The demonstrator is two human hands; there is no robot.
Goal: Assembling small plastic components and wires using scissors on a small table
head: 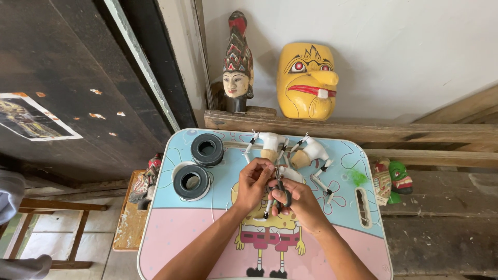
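The small white puppet piece (286, 175) is being held over the middle of the desk (171, 228), pinched between the person's two hands, and the pictures are showing only part of it behind the fingers. Going from the big things down: the desk is carrying a cartoon print in blue and pink and is standing against a wooden ledge (425, 132), where a yellow mask (307, 80) and a carved head with a tall headdress (237, 65) are leaning on the wall. Two black rolls of tape (207, 149) are lying on the desk's left part, well apart from the hands. Two more white jointed puppet bodies (311, 151) are lying just beyond the hands, with thin limbs spreading out. The left hand (254, 182) is closing its fingertips on the piece, while the right hand (301, 203) is curling around a small dark-handled tool (280, 193) and steadying the piece as well. The piece is looking light, stiff and probably fragile at its joints, so gripping the thicker body rather than the limbs seems wisest. Open room is lying toward the person on the pink part; the far edge is crowded.
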